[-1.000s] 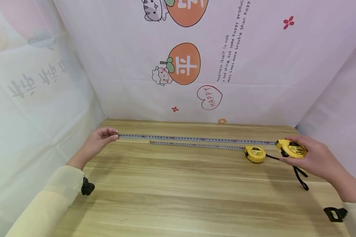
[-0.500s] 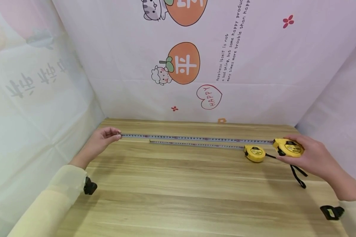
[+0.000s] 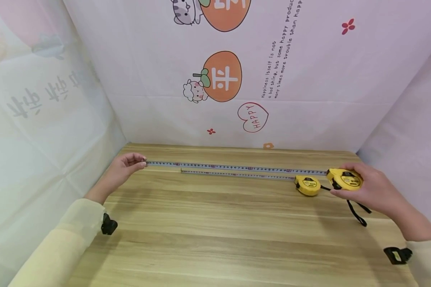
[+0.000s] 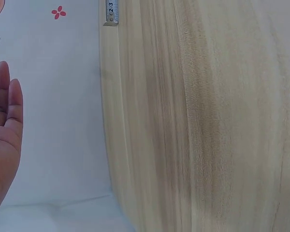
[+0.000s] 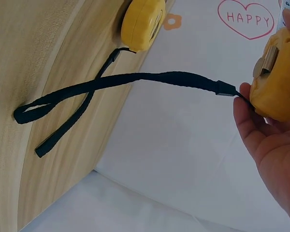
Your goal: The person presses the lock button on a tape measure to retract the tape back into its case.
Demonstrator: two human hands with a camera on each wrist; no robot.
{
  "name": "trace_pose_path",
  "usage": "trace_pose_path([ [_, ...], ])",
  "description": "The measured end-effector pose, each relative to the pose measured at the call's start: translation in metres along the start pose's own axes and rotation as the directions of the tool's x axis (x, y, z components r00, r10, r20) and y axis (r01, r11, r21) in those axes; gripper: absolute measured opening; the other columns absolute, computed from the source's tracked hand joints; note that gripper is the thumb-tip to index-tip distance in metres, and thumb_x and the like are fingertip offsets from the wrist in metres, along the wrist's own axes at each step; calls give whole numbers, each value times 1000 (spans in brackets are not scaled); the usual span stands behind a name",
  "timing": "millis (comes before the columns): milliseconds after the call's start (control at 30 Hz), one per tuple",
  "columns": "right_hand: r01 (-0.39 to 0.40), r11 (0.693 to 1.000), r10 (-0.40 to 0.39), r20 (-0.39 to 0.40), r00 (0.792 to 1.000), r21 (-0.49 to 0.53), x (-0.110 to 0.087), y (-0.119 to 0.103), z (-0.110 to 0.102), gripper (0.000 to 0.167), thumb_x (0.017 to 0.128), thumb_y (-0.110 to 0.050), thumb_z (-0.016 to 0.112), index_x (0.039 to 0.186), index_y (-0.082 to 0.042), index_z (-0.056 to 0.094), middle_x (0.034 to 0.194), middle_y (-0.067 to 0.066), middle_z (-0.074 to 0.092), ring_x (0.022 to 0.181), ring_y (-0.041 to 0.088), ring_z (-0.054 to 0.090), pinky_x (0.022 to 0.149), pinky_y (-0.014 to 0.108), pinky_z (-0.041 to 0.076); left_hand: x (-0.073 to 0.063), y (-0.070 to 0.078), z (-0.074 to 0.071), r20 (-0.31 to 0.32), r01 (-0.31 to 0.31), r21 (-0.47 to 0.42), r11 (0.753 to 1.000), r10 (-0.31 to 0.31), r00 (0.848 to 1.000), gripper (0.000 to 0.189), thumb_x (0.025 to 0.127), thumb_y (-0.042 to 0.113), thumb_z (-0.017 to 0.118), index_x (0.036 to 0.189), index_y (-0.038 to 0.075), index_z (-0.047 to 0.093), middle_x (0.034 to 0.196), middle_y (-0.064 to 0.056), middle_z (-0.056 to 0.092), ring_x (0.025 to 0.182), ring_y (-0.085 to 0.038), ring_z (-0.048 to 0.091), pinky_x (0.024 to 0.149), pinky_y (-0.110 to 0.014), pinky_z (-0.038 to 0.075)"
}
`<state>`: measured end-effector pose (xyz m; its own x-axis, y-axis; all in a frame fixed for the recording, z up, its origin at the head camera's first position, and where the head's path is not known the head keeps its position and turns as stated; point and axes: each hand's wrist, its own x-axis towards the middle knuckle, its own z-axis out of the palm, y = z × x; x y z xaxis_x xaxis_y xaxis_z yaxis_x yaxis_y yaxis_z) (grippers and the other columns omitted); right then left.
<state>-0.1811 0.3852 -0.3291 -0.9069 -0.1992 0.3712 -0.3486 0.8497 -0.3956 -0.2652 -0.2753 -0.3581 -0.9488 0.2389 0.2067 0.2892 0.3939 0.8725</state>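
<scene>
In the head view my left hand [image 3: 123, 169] pinches the end of a drawn-out steel blade [image 3: 233, 167] between thumb and fingers. This blade runs across to a yellow tape measure [image 3: 347, 179], gripped in my right hand [image 3: 377, 189]. Just in front of it a second yellow tape measure [image 3: 307, 186] lies on the table, its own shorter blade [image 3: 230, 174] pulled out to the left. In the right wrist view a black strap [image 5: 150, 77] hangs from the held tape measure [image 5: 279, 79]. The left wrist view shows part of my left hand [image 4: 5, 128], its fingertips cut off.
The wooden table [image 3: 215, 231] meets a printed cloth backdrop [image 3: 158, 107] close behind the blades. White cloth walls [image 3: 50, 139] rise at left and right. Another black strap [image 5: 63, 130] trails over the wood behind the lying tape measure.
My right hand has moved left with its tape measure, and the blade between my hands is shorter. My left hand has shifted slightly right. The lying tape measure has stayed put.
</scene>
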Motion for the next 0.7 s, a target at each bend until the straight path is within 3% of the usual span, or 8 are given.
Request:
trace_pose_path([
  [267,-6,999,5,8,1000,37,1,-4,1,62,70,-25,90,118,-5,57,102,10,55,71,10,51,52,25,45,-1,4,1,5,28,46,999,-28,1000,32,97,24,62,116,-2,59,109,-13,63,93,-11,62,80,-22,51],
  [700,-4,998,4,1,1000,66,2,-9,3,68,70,-23,90,126,-2,57,115,15,55,80,4,48,59,19,44,-1,-1,3,-4,19,36,999,-19,1000,31,97,23,63,114,-2,60,107,-9,64,92,-10,63,79,-22,51],
])
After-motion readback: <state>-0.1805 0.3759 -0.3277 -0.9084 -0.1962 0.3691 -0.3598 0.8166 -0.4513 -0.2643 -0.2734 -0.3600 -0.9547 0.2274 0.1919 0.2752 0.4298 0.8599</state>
